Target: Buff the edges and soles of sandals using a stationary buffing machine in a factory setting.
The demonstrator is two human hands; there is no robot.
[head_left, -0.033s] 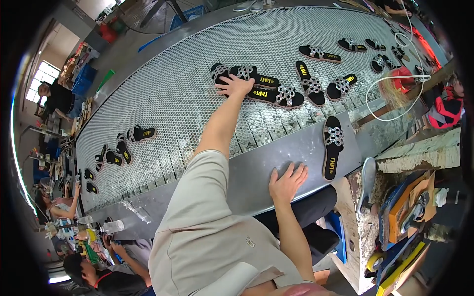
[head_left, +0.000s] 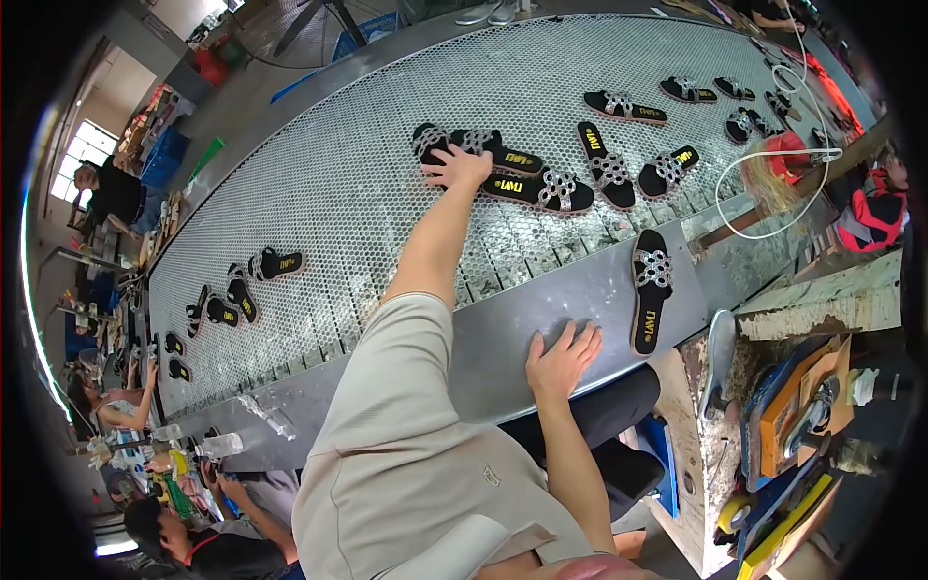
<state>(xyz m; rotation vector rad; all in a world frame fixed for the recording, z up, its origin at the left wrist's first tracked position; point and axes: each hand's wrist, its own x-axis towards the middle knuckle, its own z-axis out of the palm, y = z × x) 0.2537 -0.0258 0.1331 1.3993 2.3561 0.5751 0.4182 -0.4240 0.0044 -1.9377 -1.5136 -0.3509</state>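
Sandals (head_left: 483, 145) I'm reaching for are black, with silver ring straps and yellow print, far out on the mesh conveyor (head_left: 338, 184). Left hand (head_left: 456, 166) lies on one, fingers spread flat, gripping nothing. Right hand (head_left: 561, 356) rests open on the near steel ledge (head_left: 503, 338).

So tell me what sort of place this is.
Most likely a footwear factory line: black sandals lie spread along a long perforated metal conveyor, the left hand reaches one, and other workers sit alongside.
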